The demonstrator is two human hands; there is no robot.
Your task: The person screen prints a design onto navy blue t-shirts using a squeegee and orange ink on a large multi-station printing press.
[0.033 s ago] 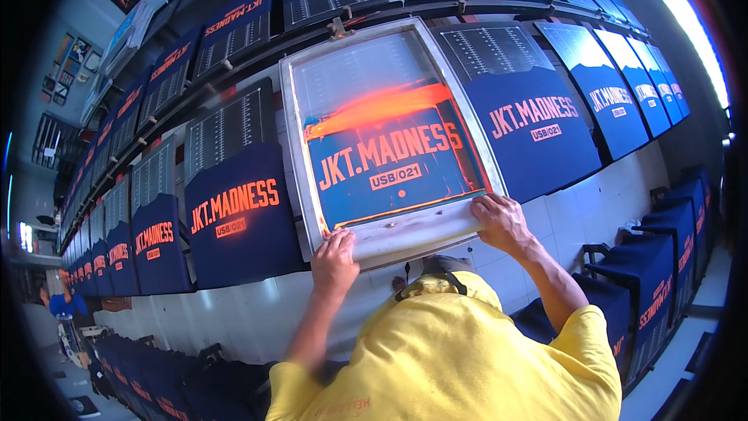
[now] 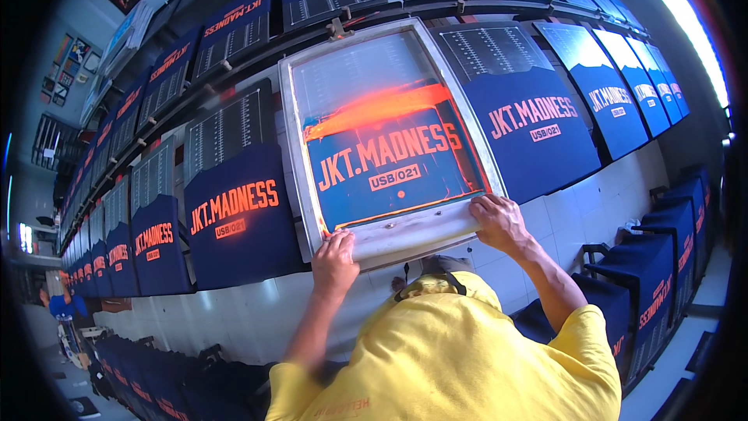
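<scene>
My left hand point(image 2: 335, 261) grips the near left corner of a pale screen-printing frame point(image 2: 389, 226). On the near right corner, the fingers of my right hand point(image 2: 500, 222) are curled over the same rim. The frame lies over a printing board with a dark blue shirt visible through its mesh. A thick band of bright orange ink point(image 2: 378, 113) runs across the middle of the mesh. Below it, orange lettering shows with a small block and a dot. More ink streaks the right side and near edge of the mesh. The frame's far end meets a clamp point(image 2: 337, 29).
Boards with printed blue shirts stand close on both sides, a left shirt point(image 2: 238, 226) and a right shirt point(image 2: 538, 140). Another row lies beyond the rail. Covered boards point(image 2: 639, 265) stand behind me at right. A person in blue point(image 2: 66, 306) is far left.
</scene>
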